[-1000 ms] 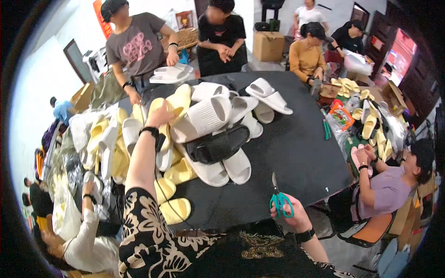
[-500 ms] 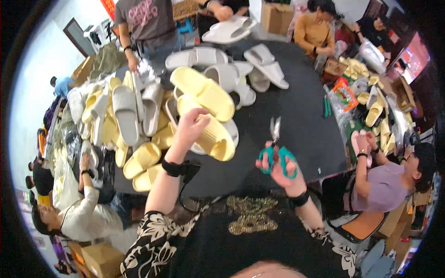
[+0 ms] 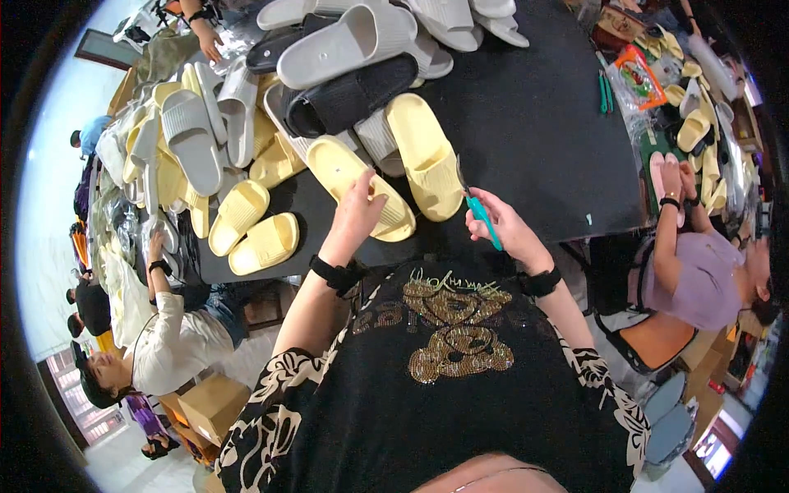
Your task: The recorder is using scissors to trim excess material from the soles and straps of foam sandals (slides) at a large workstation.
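From this end, I have the left hand (image 3: 355, 212) lying over the left slipper (image 3: 333, 163), its fingers part-curled against the strap; I cannot tell whether they grip it or only rest there. The right hand (image 3: 505, 226) is closed around the teal scissors (image 3: 485, 222), their dark blades (image 3: 461, 171) pointing away from me, by the edge of the right slipper (image 3: 417, 144). Whether the blades touch it, I cannot tell. Both yellow slippers are at my edge of the worktop (image 3: 534, 123), side by side, just in front of the heaped pile (image 3: 329, 59) of grey and black ones.

My judgement for handling this well: steady the slipper with the left hand well clear of the tips, keep the blades flat to the rubber so they cannot nick it, and turn the slipper rather than twist the right wrist.

As for containers, a cardboard box (image 3: 215, 407) sits low on the left, its contents hidden from me. An orange-edged packet (image 3: 643, 78) lies at the upper right; I cannot make out what is inside. The white bag (image 3: 122, 319) at far left is equally unreadable.
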Tool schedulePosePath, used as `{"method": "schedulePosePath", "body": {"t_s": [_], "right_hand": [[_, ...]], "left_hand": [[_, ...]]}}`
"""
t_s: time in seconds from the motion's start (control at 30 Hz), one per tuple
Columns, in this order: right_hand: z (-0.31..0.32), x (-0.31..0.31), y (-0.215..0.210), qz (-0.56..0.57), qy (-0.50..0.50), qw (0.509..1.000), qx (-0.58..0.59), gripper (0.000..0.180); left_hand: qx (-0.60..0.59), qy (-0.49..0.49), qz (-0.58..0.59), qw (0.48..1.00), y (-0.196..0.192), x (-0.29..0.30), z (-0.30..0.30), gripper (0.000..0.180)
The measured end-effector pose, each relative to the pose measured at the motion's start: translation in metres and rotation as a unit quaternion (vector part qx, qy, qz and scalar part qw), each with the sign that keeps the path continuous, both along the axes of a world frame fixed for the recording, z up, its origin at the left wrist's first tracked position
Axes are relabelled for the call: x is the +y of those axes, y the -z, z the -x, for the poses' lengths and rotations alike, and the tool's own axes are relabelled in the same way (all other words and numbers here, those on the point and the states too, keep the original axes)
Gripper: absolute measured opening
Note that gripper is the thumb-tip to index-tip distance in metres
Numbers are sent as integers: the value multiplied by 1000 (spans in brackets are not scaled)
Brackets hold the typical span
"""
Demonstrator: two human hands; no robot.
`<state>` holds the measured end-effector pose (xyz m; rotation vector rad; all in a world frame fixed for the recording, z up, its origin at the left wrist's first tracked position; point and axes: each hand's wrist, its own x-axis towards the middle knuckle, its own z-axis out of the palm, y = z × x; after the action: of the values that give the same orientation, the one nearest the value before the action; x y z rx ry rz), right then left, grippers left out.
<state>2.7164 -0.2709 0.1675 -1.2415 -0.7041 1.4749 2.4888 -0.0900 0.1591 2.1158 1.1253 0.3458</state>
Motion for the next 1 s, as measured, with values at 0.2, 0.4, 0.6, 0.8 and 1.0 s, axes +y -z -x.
{"method": "schedulePosePath", "body": {"t_s": [0.2, 0.4, 0.6, 0.8, 1.0], "right_hand": [[7, -12, 20, 21, -120, 987, -100, 67], [16, -16, 18, 131, -260, 933, -211, 71], [28, -12, 38, 136, -293, 918, -228, 71], [37, -6, 52, 122, -281, 921, -242, 72], [42, -5, 55, 117, -270, 927, -234, 71]], "left_hand": [[12, 11, 82, 997, 5, 4, 20, 61], [58, 36, 69, 995, 8, 5, 30, 46], [48, 25, 92, 994, 3, 2, 34, 34], [35, 28, 79, 996, 9, -2, 42, 29], [6, 26, 65, 998, 15, -9, 44, 28]]}}
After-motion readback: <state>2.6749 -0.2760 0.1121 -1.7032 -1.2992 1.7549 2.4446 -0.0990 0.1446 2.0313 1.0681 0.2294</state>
